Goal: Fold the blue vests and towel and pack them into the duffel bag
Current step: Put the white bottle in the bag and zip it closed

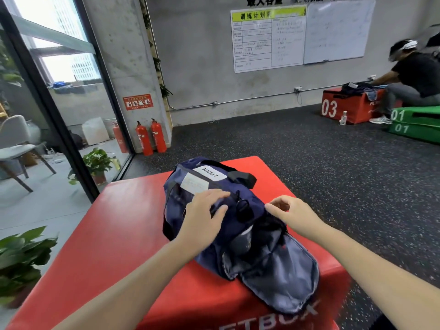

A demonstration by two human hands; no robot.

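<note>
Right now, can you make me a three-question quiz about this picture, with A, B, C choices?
1. Where is the bag?
A. on the red box
B. on the floor
C. on a chair

2. How many fire extinguishers stand by the wall?
A. one
B. two
C. five

3. How is the bag's near end?
A. zipped shut
B. open
C. tied with rope

Answers: 1 A, the bag lies on the box top under the left hand and right hand. 2 B, two red ones stand together. 3 B, its grey lining shows.

Left hand (pixel 204 214) flat (fingers spread); right hand (pixel 289 214) curled.
</note>
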